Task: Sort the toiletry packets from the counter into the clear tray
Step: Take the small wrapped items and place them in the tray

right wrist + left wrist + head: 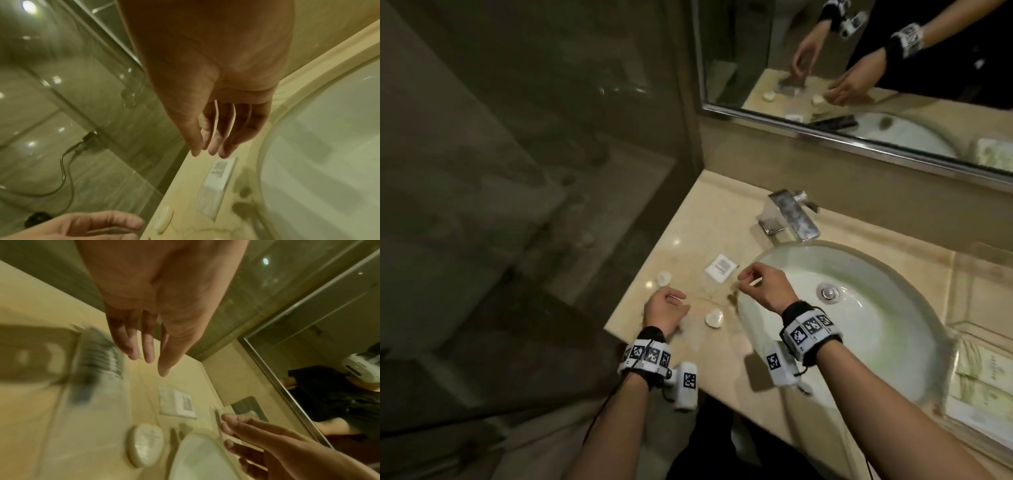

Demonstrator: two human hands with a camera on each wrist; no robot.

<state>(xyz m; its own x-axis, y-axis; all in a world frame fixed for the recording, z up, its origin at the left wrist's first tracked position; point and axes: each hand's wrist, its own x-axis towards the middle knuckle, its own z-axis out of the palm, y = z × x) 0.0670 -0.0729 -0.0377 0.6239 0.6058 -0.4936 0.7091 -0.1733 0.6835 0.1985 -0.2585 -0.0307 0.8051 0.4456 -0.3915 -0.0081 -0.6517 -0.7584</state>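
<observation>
While right hand point(758, 286) hovers, square packet point(721, 268) lies just beyond fingertips.

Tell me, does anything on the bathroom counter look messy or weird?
A little. The white square packet lies crooked near the sink rim, and two round wrapped soaps are scattered apart on the counter. Dark smudges beside the packet may just be shadows. Nothing looks spilled or broken.

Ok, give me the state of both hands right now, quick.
Left hand: open, fingers loosely curled over the counter, holding nothing.
Right hand: open, fingers relaxed above the square white packet, holding nothing.
</observation>
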